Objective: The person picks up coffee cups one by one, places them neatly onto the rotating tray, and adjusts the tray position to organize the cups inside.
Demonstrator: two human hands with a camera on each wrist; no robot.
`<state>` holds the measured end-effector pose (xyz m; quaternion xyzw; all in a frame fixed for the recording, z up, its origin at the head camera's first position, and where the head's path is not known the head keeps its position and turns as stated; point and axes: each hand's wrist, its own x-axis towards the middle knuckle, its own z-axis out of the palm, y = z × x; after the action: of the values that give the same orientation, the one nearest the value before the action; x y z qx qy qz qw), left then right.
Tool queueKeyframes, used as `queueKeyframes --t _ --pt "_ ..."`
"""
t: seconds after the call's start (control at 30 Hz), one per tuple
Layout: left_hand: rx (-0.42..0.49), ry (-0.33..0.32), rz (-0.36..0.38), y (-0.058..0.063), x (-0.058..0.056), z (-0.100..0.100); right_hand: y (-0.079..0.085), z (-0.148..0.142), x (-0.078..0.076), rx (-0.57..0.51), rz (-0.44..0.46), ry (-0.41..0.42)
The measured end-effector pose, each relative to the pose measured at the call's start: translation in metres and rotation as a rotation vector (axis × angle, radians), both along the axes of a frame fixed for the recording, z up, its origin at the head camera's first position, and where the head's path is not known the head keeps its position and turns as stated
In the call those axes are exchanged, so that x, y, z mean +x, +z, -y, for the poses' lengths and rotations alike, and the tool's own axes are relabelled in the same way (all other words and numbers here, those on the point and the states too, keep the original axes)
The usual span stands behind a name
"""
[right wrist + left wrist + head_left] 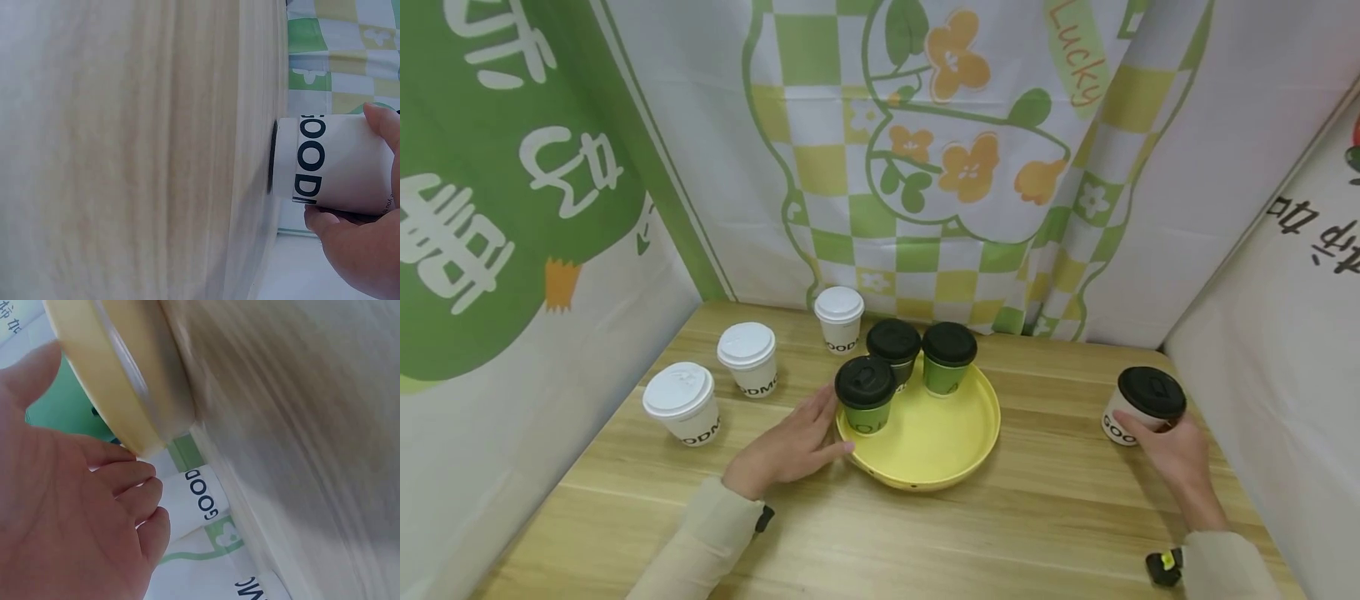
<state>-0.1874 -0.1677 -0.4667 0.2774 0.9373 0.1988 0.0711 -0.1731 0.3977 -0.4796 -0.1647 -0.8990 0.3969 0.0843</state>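
My right hand (pixel 1176 450) grips a white paper cup with a black lid (pixel 1142 407) at the table's right side. In the right wrist view, the thumb and fingers wrap the cup's wall (pixel 340 159), and its base is right at the tabletop. My left hand (pixel 793 442) rests against the left rim of a round yellow tray (pixel 936 450), thumb and fingers spread along it. Inside the tray, a green cup with a black lid (pixel 867 396) stands beside that hand. Another green cup (pixel 947 358) and a dark-lidded cup (pixel 895 346) stand at the tray's back.
Three white cups with white lids, a front one (pixel 683 402), a middle one (pixel 748 358) and a back one (pixel 840 319), stand left of and behind the tray on the wooden table (pixel 1030 533). Printed curtains (pixel 925 167) enclose the table at the back and sides.
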Motion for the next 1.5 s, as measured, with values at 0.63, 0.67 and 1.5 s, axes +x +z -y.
queueKeyframes --t 0.63,0.67,1.5 --pt "0.000 0.025 0.018 -0.002 -0.003 0.003 0.000 0.010 -0.002 0.062 -0.027 0.045" --pt "-0.001 0.027 0.022 -0.002 -0.003 0.003 0.000 0.011 -0.002 0.059 -0.028 0.050" --pt "-0.023 0.004 0.014 0.000 0.000 -0.001 0.053 0.074 0.022 0.087 -0.007 0.297"
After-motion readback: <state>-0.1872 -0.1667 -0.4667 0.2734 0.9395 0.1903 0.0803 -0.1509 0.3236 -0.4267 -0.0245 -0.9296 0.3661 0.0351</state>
